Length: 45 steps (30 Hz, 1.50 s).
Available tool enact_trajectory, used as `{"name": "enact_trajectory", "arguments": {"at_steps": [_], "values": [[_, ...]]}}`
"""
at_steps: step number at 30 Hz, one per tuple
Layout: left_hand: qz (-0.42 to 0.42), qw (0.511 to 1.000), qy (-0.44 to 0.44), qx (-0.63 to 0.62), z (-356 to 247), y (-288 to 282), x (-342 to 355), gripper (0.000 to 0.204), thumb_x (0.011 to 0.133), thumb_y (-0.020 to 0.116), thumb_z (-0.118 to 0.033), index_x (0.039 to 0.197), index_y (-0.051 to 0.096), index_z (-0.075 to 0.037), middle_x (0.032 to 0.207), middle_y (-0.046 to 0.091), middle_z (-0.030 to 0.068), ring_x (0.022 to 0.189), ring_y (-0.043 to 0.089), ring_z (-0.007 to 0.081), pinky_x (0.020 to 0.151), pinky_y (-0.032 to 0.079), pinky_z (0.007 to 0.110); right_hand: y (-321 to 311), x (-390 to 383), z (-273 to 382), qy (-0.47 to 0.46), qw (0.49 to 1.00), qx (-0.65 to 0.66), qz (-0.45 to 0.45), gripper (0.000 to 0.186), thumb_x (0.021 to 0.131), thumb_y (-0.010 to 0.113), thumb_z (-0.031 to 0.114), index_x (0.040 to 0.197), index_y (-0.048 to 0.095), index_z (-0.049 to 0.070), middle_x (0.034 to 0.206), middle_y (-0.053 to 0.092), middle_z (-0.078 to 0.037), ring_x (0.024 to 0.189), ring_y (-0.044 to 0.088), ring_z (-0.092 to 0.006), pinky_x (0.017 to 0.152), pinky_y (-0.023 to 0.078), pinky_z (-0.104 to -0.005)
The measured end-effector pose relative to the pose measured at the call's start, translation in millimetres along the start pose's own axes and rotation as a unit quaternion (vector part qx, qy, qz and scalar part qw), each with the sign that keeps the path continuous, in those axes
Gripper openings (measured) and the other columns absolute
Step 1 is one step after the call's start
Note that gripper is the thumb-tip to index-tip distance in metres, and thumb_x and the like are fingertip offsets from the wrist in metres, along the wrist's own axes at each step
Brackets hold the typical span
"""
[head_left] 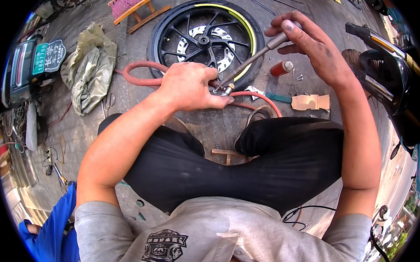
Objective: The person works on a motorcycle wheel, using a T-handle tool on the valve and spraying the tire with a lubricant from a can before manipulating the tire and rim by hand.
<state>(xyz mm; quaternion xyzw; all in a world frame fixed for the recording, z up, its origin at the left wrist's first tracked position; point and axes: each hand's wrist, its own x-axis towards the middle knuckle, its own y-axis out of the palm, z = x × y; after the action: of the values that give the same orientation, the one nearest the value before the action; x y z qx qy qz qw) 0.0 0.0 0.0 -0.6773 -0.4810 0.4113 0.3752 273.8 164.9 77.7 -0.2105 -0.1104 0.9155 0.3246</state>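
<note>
in the head view, the left hand [191, 85] pinches a metal fitting [228, 88] by the red hose [144, 82], seemingly steadying it near the tip of the screwdriver [250, 62]; the right hand [312, 42] curls its fingers around the handle, likely for control. the wheel [203, 41] lies flat beyond.

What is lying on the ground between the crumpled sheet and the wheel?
In the head view, a loop of reddish hose lies between the sheet and the wheel, its right part overlapping the tyre.
</note>
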Motion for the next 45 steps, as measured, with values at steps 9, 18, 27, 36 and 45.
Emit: {"name": "enact_trajectory", "arguments": {"at_steps": [9,18,27,36,45], "values": [[-0.045,0.997,-0.003,-0.066,-12,-7,3,0.063,0.072,0.088,-0.065,0.083,0.075,-0.004,0.076,0.072,0.0109,0.077,0.073,0.0335,0.072,0.056,0.045,9,22,18,-0.116,0.981,0.128,-0.087,0.038,0.112,0.069,0.017,0.145,0.057,0.003,0.114,0.075,-0.01,0.107,0.076,-0.0203,0.093,0.063,-0.0371],[-0.011,0.998,-0.024,-0.063,-14,-22,5,0.067,0.077,0.082,-0.073,0.092,0.08,-0.007,0.088,0.079,0.0126,0.09,0.079,0.0337,0.083,0.061,0.046,13,19,12,-0.176,0.954,0.211,-0.124,0.04,0.106,0.077,0.011,0.139,0.055,0.003,0.118,0.078,-0.015,0.101,0.079,-0.0234,0.087,0.067,-0.0387],[-0.044,0.995,-0.013,-0.088,-9,-16,0,0.063,0.074,0.087,-0.066,0.084,0.074,-0.005,0.078,0.074,0.0118,0.079,0.075,0.0344,0.072,0.057,0.047,-2,8,6,-0.174,0.977,0.078,-0.091,0.044,0.109,0.074,0.029,0.146,0.062,0.008,0.126,0.079,-0.017,0.114,0.079,-0.0252,0.106,0.063,-0.043],[-0.039,0.996,0.017,-0.083,-13,-15,-6,0.065,0.074,0.086,-0.069,0.082,0.075,-0.005,0.079,0.073,0.014,0.081,0.076,0.0367,0.074,0.059,0.047,15,11,23,-0.156,0.926,0.342,0.016,0.035,0.113,0.059,0.012,0.145,0.055,0.0,0.132,0.075,-0.02,0.123,0.076,-0.0316,0.112,0.061,-0.0442],[-0.044,0.995,0.028,-0.09,-15,-33,-15,0.07,0.078,0.081,-0.073,0.096,0.08,-0.005,0.095,0.08,0.0159,0.092,0.079,0.0369,0.082,0.062,0.048,28,14,51,-0.121,0.968,0.196,-0.1,0.06,0.102,0.079,0.006,0.151,0.043,0.005,0.112,0.07,-0.009,0.099,0.075,-0.0207,0.093,0.065,-0.0394]]}}
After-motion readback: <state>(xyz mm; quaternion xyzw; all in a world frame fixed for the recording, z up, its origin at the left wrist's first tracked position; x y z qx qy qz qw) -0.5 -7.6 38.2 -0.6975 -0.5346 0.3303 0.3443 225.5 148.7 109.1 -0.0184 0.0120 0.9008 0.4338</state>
